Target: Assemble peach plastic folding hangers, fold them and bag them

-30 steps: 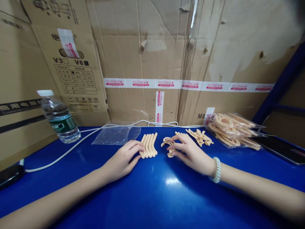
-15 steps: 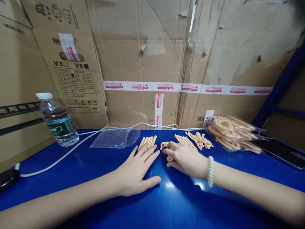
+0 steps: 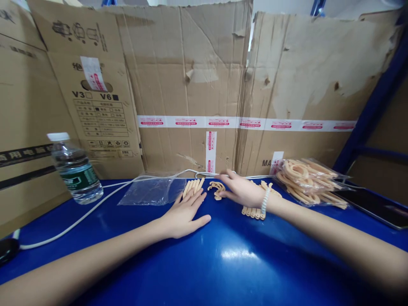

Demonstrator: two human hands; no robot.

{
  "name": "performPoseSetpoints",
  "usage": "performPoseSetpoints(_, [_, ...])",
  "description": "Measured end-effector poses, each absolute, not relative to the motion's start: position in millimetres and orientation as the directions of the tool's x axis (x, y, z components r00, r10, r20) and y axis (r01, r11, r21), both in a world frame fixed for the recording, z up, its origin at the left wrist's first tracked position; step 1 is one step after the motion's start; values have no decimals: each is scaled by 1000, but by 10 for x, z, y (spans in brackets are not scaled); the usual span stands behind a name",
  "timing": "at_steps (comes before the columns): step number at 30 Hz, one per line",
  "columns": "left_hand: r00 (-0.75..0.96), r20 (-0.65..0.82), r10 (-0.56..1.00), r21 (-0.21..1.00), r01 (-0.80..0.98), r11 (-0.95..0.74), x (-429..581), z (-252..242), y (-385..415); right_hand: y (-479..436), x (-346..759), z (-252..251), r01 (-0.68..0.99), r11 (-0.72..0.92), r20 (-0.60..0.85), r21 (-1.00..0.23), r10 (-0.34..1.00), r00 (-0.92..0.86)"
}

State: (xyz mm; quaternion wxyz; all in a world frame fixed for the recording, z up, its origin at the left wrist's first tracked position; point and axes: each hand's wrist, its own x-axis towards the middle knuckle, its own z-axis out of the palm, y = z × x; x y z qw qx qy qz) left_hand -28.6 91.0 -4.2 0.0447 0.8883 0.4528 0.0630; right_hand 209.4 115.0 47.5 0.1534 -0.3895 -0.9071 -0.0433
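My left hand lies flat with fingers stretched out over the near part of a row of pale wood-coloured sticks. To its right sits a small group of curved pieces in the same pale colour. Over the right edge of that group is my right hand, fingers extended and thumb apart; whether the thumb touches the pieces I cannot tell. Under this hand and its wrist lies a second row of sticks, mostly covered. Behind the wrist, more curved pieces show in part.
Clear bags of pale parts are stacked at the right, by a dark phone. At the left stand a water bottle and a flat plastic bag. A white cable crosses the blue table; cardboard walls the back.
My right hand has lifted its fingers away from the curved pieces and straightened them, uncovering the group. My left hand stays flat on the sticks. The view has tilted up slightly.
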Motion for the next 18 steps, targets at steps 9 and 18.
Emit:
performPoseSetpoints(9, [576,117,809,134,798,-588,-277,-63,891,639,2372,-1,869,495,257,1,840,-478])
performPoseSetpoints(18, [577,98,811,132,800,-585,-278,-57,892,1134,2263,-11,888,458,127,-31,883,-451])
